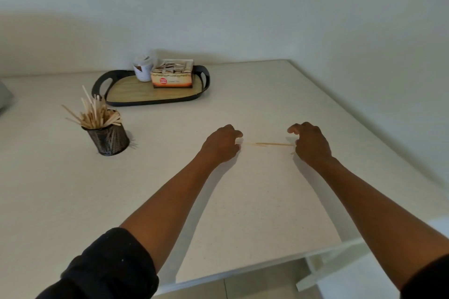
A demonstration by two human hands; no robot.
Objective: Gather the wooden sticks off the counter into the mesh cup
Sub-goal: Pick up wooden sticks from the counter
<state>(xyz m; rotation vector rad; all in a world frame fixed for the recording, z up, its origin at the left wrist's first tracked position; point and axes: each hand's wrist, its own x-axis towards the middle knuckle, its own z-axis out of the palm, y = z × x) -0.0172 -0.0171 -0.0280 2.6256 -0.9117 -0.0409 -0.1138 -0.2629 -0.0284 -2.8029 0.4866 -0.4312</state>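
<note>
Loose sticks (272, 144) on desk (255, 189): left hand (222, 143), right hand (311, 143) grip pinching opposite ends. Advise: square ends, lift level, carry to mesh cup (109, 139).

A plain white wall (243, 2) meets the rear edge of a pale speckled counter (255, 94) and turns a corner along its right side. Below the counter's near edge, beige floor tiles (262, 281) and a white panel (359, 279) are visible.
</note>
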